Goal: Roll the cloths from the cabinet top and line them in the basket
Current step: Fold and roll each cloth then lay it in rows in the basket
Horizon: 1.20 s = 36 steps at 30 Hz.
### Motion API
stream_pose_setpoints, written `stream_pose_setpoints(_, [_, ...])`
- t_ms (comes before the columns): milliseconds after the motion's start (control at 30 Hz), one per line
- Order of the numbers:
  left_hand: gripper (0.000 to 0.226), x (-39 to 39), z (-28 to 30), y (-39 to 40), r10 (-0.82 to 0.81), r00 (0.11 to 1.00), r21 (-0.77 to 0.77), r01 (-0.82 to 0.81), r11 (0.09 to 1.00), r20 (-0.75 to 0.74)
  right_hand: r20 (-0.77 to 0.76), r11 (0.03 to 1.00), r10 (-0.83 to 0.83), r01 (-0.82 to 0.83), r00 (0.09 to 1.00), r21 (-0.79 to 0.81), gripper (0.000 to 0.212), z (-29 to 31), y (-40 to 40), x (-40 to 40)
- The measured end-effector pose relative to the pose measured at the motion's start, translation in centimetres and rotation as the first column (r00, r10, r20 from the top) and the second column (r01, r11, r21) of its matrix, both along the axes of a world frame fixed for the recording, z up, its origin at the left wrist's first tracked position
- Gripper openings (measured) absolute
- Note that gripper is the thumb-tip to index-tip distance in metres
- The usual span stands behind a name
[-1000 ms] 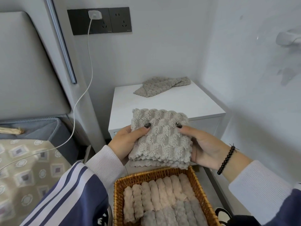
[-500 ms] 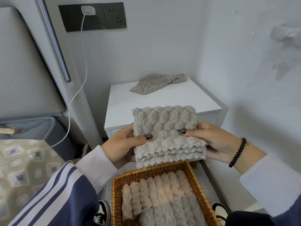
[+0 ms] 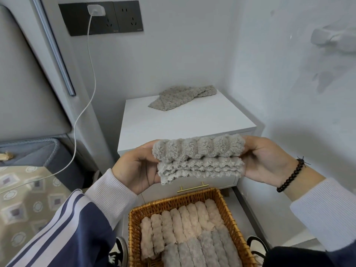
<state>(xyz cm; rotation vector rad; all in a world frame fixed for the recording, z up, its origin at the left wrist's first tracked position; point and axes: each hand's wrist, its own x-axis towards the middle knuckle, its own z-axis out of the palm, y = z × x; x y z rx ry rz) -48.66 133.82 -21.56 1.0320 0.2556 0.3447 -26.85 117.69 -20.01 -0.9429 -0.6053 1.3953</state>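
While both hands hold it up over the near edge of the white cabinet (image 3: 185,120), the grey folded cloth (image 3: 199,158) sits mid-air, partly rolled: thick roll along the top, scalloped layers hanging below. Left hand (image 3: 137,169) has its grip clamped on the cloth's left end, fingers hidden behind the fabric, thumb side toward the camera. Right hand (image 3: 266,160) grips the right end the same way, w/ a black bead bracelet (image 3: 290,175) on the wrist.

Second grey cloth (image 3: 182,98) lies crumpled at the far edge of the cabinet top, near the back wall, well apart from the hands. Rest of the top btwn that cloth and the near edge is bare white. Gold drawer handle (image 3: 192,188) shows just below the held cloth.

Wicker basket (image 3: 133,228) sits near and below the hands, in front of the cabinet. Inside: a far row of beige rolled cloths (image 3: 185,220) packed side by side, and a near row of grey rolled cloths (image 3: 202,249) touching them. Rolls run wall to wall; can't tell if a gap is left at the near end, as it's cut off by the frame.

Left: bed w/ patterned cover (image 3: 25,201) and a white charger cable (image 3: 84,105) hanging from the wall socket (image 3: 102,16). Right: plain wall close beside the cabinet's edge. Shoes (image 3: 118,251) flank the basket on the floor.
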Motion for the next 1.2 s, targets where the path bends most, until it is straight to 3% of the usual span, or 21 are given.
stream_pose_setpoints(67, [0.046, 0.2, 0.4, -0.4, 0.007, 0.998, 0.021, -0.006, 1.0, -0.057, 0.072, 0.999, -0.011, 0.014, 0.997, -0.043, 0.071, 0.1, -0.1, 0.0])
stream_pose_setpoints(167, [0.024, 0.8, 0.1, -1.0, 0.114, 0.974, 0.191, -0.076, 0.979, -0.195, 0.366, 0.992, 0.001, 0.045, 0.931, -0.118, 0.03, 0.4, -0.2, -0.8])
stream_pose_setpoints(233, [0.017, 1.3, -0.7, -1.1, 0.168, 0.963, 0.327, -0.092, 0.94, -0.211, 0.624, 0.988, 0.011, 0.086, 0.782, -0.126, 0.015, 0.1, 0.0, -1.1])
stream_pose_setpoints(300, [0.025, 1.3, -1.5, -0.9, 0.167, 0.963, 0.435, -0.06, 0.899, -0.212, 0.778, 0.986, 0.041, 0.102, 0.627, -0.134, 0.015, -0.5, 0.3, -1.1])
stream_pose_setpoints(433, [0.057, 0.3, -2.4, -0.2, 0.122, 0.952, 0.509, 0.039, 0.86, -0.279, 0.855, 0.981, 0.128, 0.06, 0.503, -0.182, 0.04, -1.1, 0.7, -1.3])
stream_pose_setpoints(567, [0.087, -0.8, -2.9, -0.4, 0.18, 0.905, 0.647, 0.126, 0.752, -0.385, 0.897, 0.939, 0.345, -0.095, 0.276, -0.332, 0.074, -1.2, 1.0, -3.0])
stream_pose_setpoints(667, [0.082, -1.8, -3.2, -1.2, 0.249, 0.846, 0.711, 0.197, 0.676, -0.471, 0.862, 0.85, 0.503, -0.222, 0.068, -0.478, 0.066, -2.9, 1.5, -5.8])
stream_pose_setpoints(733, [0.077, -2.5, -3.7, -1.6, 0.283, 0.792, 0.745, 0.295, 0.598, -0.541, 0.831, 0.801, 0.556, -0.261, -0.008, -0.538, 0.057, -4.5, 1.9, -7.8])
stream_pose_setpoints(833, [0.072, -3.7, -4.7, -2.1, 0.429, 0.662, 0.783, 0.445, 0.435, -0.615, 0.815, 0.792, 0.579, -0.23, -0.008, -0.565, 0.045, -6.7, 2.4, -10.0])
stream_pose_setpoints(900, [0.066, -4.6, -5.5, -2.3, 0.502, 0.591, 0.775, 0.46, 0.433, -0.631, 0.805, 0.799, 0.59, -0.185, 0.058, -0.572, 0.042, -8.3, 2.9, -10.9])
stream_pose_setpoints(1000, [0.05, -5.4, -7.1, -2.2, 0.566, 0.466, 0.734, 0.423, 0.532, -0.679, 0.782, 0.799, 0.601, -0.11, 0.166, -0.591, 0.041, -11.2, 3.3, -11.9])
stream_pose_setpoints(1100, [0.035, -5.5, -9.5, -2.3, 0.561, 0.341, 0.656, 0.361, 0.663, -0.755, 0.807, 0.815, 0.57, 0.018, 0.155, -0.579, 0.027, -13.8, 3.0, -12.6])
stream_pose_setpoints(1200, [0.039, -5.2, -11.7, -3.6, 0.38, 0.387, 0.454, 0.119, 0.883, -0.84, 0.853, 0.854, 0.461, 0.136, 0.244, -0.501, 0.032, -16.8, 2.4, -14.1])
